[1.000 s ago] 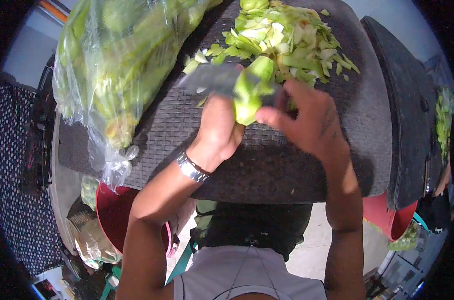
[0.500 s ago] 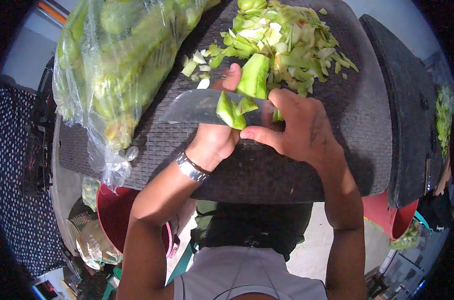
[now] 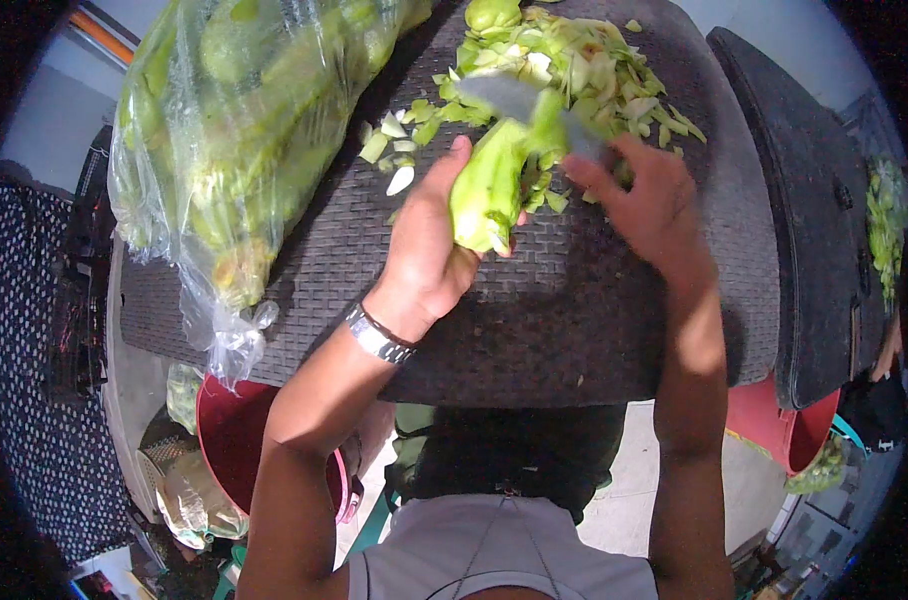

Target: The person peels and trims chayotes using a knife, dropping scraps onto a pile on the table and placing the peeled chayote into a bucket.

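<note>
My left hand [image 3: 419, 245] is wrapped round a partly peeled chayote [image 3: 486, 190], its pale cut end turned toward me. Above and right of it, my right hand [image 3: 654, 200] grips a broad-bladed knife [image 3: 499, 92], blurred by motion; its handle is hidden in the fingers. A green peel piece [image 3: 547, 120] shows against the blade, also smeared. Just beyond the knife lies a heap of chayote peelings [image 3: 614, 70], with a rounder chayote [image 3: 492, 13] at its far edge. Several small pale scraps [image 3: 401, 180] lie left of my left thumb.
A clear plastic bag [image 3: 244, 120] full of chayotes lies on the left of the dark woven tabletop [image 3: 374, 340]. Below the table edge stand a red bucket [image 3: 229, 425] at left and another red container [image 3: 789, 425] at right. A dark chair back [image 3: 809, 250] borders the right side.
My right hand has swung the knife up and away to the right, off the chayote. The left hand has tilted the chayote, its cut end now lower and nearer me.
</note>
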A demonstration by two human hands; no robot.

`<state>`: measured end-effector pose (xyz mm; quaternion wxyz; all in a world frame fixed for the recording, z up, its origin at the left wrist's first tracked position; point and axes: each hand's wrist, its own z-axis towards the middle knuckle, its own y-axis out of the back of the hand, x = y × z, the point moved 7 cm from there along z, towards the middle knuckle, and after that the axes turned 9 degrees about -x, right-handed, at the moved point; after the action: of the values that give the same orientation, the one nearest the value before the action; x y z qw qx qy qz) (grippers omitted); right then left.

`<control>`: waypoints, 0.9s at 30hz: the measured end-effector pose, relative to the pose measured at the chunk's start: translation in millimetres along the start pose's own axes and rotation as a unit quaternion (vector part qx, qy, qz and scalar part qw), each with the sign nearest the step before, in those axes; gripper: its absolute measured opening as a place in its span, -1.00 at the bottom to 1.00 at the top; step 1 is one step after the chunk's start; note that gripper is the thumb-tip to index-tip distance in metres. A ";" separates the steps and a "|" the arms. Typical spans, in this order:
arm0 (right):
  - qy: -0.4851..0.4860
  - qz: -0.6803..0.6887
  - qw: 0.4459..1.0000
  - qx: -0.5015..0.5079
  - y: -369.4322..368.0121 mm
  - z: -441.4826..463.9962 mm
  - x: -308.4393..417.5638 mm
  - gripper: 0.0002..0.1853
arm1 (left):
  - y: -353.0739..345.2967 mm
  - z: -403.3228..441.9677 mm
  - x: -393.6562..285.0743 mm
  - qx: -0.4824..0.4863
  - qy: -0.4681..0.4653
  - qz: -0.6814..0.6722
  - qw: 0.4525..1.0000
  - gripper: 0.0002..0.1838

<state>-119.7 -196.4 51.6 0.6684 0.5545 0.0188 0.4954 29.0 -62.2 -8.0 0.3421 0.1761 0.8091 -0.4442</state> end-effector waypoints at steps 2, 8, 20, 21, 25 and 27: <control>-0.053 -0.025 0.998 -0.034 10.7 8.0 -24.7 -0.32 | -1.4 -0.6 -2.7 0.013 -0.004 -0.003 1.000 -0.50; -0.042 0.103 0.992 0.062 -19.0 -2.1 -37.0 -0.38 | 2.8 1.5 -5.2 -0.074 -0.010 -0.054 0.996 -0.54; -0.144 0.106 0.984 0.011 -14.1 -15.5 19.2 -0.43 | -0.2 0.1 0.5 -0.034 -0.008 -0.020 0.999 -0.53; -0.146 0.103 0.984 0.014 -11.7 -14.3 18.5 -0.44 | -0.3 0.3 2.5 -0.031 -0.002 -0.024 0.999 -0.52; -0.073 0.160 0.981 0.086 -18.8 -22.8 43.1 -0.43 | 2.6 0.7 4.1 -0.045 0.001 -0.056 0.997 -0.51; -0.019 0.132 0.987 0.090 -27.0 -32.8 55.3 -0.39 | 2.3 0.5 3.9 -0.055 -0.024 -0.082 0.995 -0.51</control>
<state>-93.2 -132.0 47.5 0.5450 0.6195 -0.0228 0.5645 27.8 -61.4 -12.3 0.3330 0.0791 0.8357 -0.4294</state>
